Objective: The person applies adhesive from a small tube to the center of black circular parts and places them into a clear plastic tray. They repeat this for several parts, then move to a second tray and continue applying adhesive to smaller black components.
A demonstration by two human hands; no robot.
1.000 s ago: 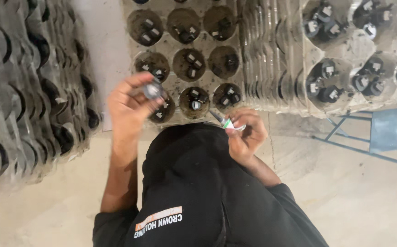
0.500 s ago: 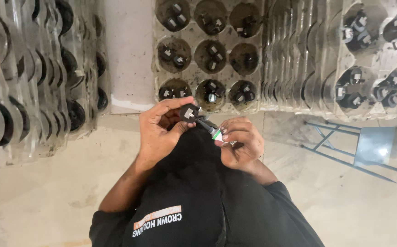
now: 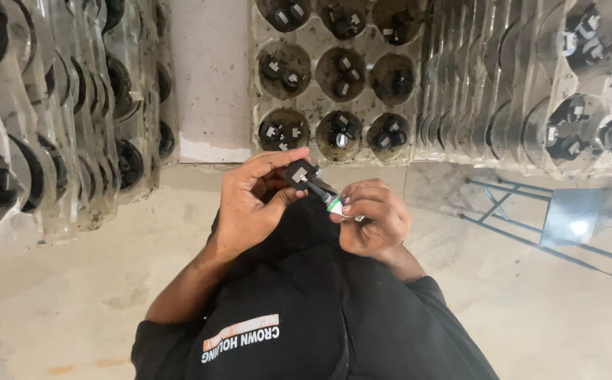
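My left hand point(image 3: 250, 204) pinches a small black part point(image 3: 299, 172) with a bright metal face between thumb and fingers. My right hand point(image 3: 373, 222) grips a thin dark tube point(image 3: 328, 197) with a green and white band. The tube's tip touches the black part. Both hands are held close together above my dark-clad lap point(image 3: 306, 302). Just beyond them stands a clear tray point(image 3: 313, 105) of round wells, each with similar black parts in it.
Stacks of clear moulded trays point(image 3: 59, 141) lean at the left. More trays point(image 3: 566, 98) with black parts stand at the right. A blue metal frame with a grey seat point(image 3: 566, 218) sits on the concrete floor point(image 3: 52, 302) at the right.
My left hand has come down from the tray's front row with the black part and met the tube in my right hand. The view has dropped a little towards my lap.
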